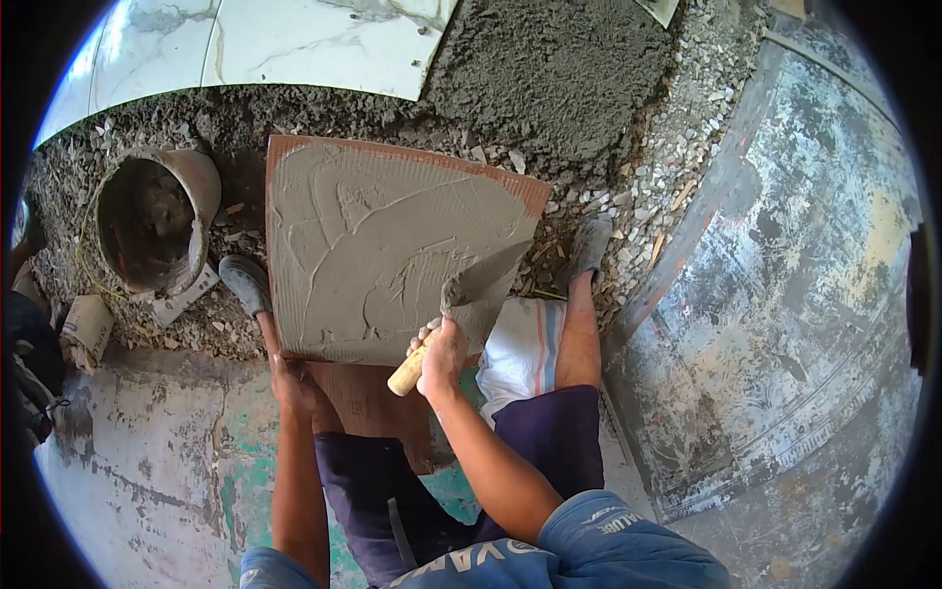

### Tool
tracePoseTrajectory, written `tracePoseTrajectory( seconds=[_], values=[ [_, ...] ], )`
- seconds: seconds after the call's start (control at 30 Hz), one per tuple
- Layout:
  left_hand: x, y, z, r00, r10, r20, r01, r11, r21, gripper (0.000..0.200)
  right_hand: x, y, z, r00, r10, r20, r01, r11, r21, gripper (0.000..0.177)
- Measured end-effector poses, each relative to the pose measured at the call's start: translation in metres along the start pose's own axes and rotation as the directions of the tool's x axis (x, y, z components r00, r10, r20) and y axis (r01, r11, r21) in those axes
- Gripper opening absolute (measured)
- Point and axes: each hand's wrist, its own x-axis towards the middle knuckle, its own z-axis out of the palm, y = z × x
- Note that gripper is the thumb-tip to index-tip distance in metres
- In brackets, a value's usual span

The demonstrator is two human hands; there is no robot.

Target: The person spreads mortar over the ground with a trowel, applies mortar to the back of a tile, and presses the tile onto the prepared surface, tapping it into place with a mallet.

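Observation:
A square tile point(538, 191), its reddish-brown back up, is spread with grey mortar point(373, 226) in front of my legs. Bare reddish edges show along its top and right side. My right hand point(444, 361) is wrapped round the pale wooden handle of a trowel point(410, 373). The trowel's blade lies over the mortar near the tile's right side, pointing up and right. At the tile's lower left corner my left hand point(292, 388) grips the edge, with some fingers hidden beneath. Another reddish-brown tile point(368, 402) is partly visible under the near edge.
Marbled white tiles point(304, 44) lie at the far left beside a bed of wet mortar point(559, 79). A dirty bucket point(201, 187) rests tilted on rubble at left. Broken stone chips point(657, 196) run along a worn panel point(756, 275) at right. A white sack point(515, 344) lies by my right leg.

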Motion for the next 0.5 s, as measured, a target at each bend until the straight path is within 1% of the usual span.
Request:
tracePoseTrajectory(
  seconds=[0.03,0.1,0.17,0.2,0.23,0.3,0.33,0.37,0.43,0.47,0.5],
  values=[
    [0.002,-0.001,-0.001,1.0,-0.006,0.012,0.006,1.0,0.016,0.033,0.001,-0.007,0.006,1.0,-0.02,0.012,0.021,0.998,-0.057,0.028],
    [-0.002,0.002,0.002,1.0,-0.012,0.021,0.011,1.0,0.026,0.033,0.004,-0.019,0.018,0.999,-0.034,0.005,0.034,0.995,-0.089,0.028],
    [-0.007,0.003,0.003,0.997,0.017,0.07,-0.022,0.998,0.064,0.034,0.005,-0.027,0.027,0.994,-0.087,0.064,0.098,0.976,-0.194,0.028],
    [-0.008,0.004,0.004,0.998,0.021,0.063,-0.024,0.998,0.057,0.034,0.005,-0.029,0.03,0.989,-0.113,0.094,0.134,0.956,-0.259,0.03],
    [-0.008,0.005,0.005,0.997,0.024,0.067,-0.027,0.998,0.054,0.035,0.006,-0.03,0.034,0.989,-0.109,0.102,0.133,0.955,-0.266,0.03],
    [-0.009,0.003,0.004,0.998,0.023,0.058,-0.026,0.998,0.049,0.035,0.005,-0.029,0.04,0.979,-0.137,0.148,0.187,0.89,-0.416,0.031],
    [-0.009,0.003,0.004,0.998,0.034,0.054,-0.037,0.998,0.048,0.036,0.004,-0.029,0.044,0.974,-0.154,0.166,0.215,0.862,-0.459,0.031],
    [-0.01,0.004,0.008,0.998,0.048,0.049,-0.05,0.998,0.045,0.037,0.002,-0.028,0.049,0.974,-0.15,0.172,0.215,0.859,-0.464,0.031],
    [-0.017,0.005,0.014,0.997,0.069,0.043,-0.071,0.997,0.039,0.035,-0.001,-0.025,0.06,0.95,-0.195,0.244,0.307,0.724,-0.618,0.034],
    [-0.02,0.007,0.016,0.995,0.088,0.043,-0.09,0.995,0.04,0.034,0.004,-0.017,0.061,0.95,-0.189,0.249,0.306,0.72,-0.623,0.034],
    [-0.021,0.008,0.015,0.996,0.088,0.034,-0.089,0.995,0.037,0.034,0.011,-0.005,0.062,0.915,-0.262,0.308,0.405,0.598,-0.692,0.037]
  ],
)
